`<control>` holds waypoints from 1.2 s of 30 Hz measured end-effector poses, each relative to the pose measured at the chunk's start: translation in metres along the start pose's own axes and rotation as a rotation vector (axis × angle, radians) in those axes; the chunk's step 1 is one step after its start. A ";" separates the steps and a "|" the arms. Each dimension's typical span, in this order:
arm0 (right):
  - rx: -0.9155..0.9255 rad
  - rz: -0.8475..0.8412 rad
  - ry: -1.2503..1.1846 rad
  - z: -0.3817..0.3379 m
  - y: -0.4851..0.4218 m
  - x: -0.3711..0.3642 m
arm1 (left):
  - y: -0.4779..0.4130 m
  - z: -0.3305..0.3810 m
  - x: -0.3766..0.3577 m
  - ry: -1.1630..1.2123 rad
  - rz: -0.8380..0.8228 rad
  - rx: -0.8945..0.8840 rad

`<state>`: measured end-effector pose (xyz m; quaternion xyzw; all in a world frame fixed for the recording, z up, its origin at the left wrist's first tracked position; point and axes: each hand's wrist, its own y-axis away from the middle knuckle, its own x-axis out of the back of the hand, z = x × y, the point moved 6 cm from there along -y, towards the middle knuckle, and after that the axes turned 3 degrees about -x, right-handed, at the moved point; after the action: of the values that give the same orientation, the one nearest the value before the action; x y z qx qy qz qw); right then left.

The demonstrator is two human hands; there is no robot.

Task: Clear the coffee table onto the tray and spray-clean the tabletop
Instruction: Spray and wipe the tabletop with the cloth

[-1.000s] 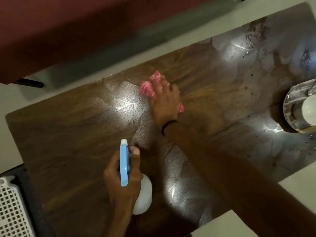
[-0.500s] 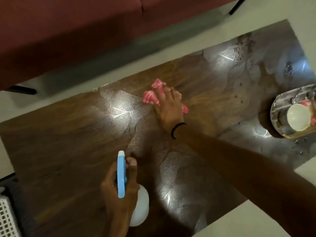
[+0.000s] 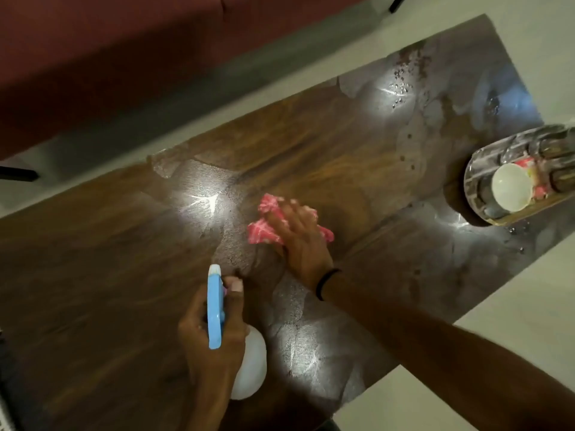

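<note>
The right hand point(image 3: 300, 241) lies flat, fingers extended, pressing a pink cloth point(image 3: 263, 233) onto the table point(image 3: 93, 290). The cloth bunches out past the fingertips and the thumb side. It is soft and limp, so it is best controlled by palm pressure over its middle. Expect it to slide easily wherever the surface is wet. The left hand point(image 3: 214, 346) is curled round the neck of a spray bottle point(image 3: 250, 371), index finger at the blue trigger head point(image 3: 214, 309). The bottle looks like light plastic, rigid enough to hold at the neck. Well beyond the right hand's little-finger side sits the tray point(image 3: 470, 185), holding a white cup point(image 3: 510, 187). The cup appears empty and should be treated as fragile. Something red and white lies beside it, too unclear to identify.
</note>
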<state>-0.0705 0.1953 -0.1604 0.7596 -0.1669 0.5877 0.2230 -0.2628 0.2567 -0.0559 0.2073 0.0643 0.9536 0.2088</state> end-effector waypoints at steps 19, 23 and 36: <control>-0.377 0.145 -0.148 0.119 0.113 0.006 | 0.071 0.041 -0.078 -0.085 -0.174 -0.158; -0.696 0.179 -0.264 0.089 0.195 -0.014 | 0.086 0.049 -0.096 -0.083 -0.207 -0.197; -0.922 0.171 -0.222 0.114 0.262 -0.018 | 0.106 0.048 -0.110 -0.165 -0.191 -0.329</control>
<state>-0.1168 -0.0876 -0.1647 0.6234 -0.4947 0.3840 0.4681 -0.1910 0.1156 -0.0306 0.2409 -0.0903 0.9069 0.3337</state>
